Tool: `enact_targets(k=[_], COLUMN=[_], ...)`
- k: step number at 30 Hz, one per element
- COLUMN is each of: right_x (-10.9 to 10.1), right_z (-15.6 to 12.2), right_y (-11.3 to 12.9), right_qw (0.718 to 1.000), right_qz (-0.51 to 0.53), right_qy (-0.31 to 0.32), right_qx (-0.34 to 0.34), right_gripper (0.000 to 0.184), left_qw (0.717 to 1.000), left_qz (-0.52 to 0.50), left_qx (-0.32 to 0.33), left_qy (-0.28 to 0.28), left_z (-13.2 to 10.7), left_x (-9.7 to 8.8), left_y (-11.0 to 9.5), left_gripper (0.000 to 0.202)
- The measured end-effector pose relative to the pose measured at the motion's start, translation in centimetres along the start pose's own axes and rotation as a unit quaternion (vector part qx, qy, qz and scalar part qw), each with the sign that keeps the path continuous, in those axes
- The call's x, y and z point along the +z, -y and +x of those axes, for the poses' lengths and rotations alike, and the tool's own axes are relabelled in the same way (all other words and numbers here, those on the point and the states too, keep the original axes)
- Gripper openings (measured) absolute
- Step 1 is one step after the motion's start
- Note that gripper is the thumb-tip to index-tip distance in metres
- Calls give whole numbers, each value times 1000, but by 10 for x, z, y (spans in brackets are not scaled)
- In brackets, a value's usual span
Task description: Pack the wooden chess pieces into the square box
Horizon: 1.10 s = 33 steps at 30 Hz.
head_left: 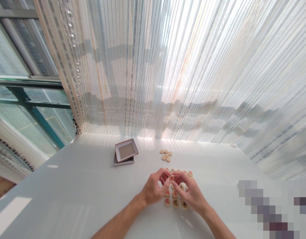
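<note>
Round wooden Chinese chess pieces with red or black characters lie in rows on the white table, partly hidden under my hands. My left hand comes in from the left, thumb and fingers curled in a pinch. From the right, my right hand meets it with its thumb and forefinger curved inward. Between both sets of fingertips is a chess piece with a red character. A black-marked piece lies below my right hand, and a red-marked piece lies close to my left hand.
Farther back, several blank-looking pieces form a loose cluster. An open box lid rests tilted on a shallow box at the back left. A striped sheer curtain hangs behind the white table. The lower right corner is pixelated.
</note>
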State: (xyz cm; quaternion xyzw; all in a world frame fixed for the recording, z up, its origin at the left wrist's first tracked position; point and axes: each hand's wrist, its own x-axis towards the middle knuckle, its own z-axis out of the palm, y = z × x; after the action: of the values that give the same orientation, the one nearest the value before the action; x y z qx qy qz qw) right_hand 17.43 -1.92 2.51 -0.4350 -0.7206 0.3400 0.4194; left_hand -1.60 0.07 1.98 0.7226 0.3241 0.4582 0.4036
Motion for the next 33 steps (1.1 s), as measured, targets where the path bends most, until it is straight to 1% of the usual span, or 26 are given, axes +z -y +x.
enact_targets(k=[7,12,19,26,33], right_x=[-1,0,1,2,1], right_z=[0,0,2,1,0], right_y=[3,3,-2,0,-1], right_qw=[1000,1000,999,999,1000], right_qz=[-9,-11,1,11,2], right_qy=[-7,-9,-23,-22,-21], right_qx=[1,7,26,21,15], right_gripper=[26,25,24,22,20], left_qw=[1000,999,995,993,995], left_qz=[20,32,84,106,87], left_qx=[12,24,47,45,36], left_qy=[1,13,28,25,16], left_z=[-1,-2,-4,-4,-3], left_x=[1,2,2,2,3], left_y=[2,4,4,5,8], left_gripper=[19,21,27,26,24])
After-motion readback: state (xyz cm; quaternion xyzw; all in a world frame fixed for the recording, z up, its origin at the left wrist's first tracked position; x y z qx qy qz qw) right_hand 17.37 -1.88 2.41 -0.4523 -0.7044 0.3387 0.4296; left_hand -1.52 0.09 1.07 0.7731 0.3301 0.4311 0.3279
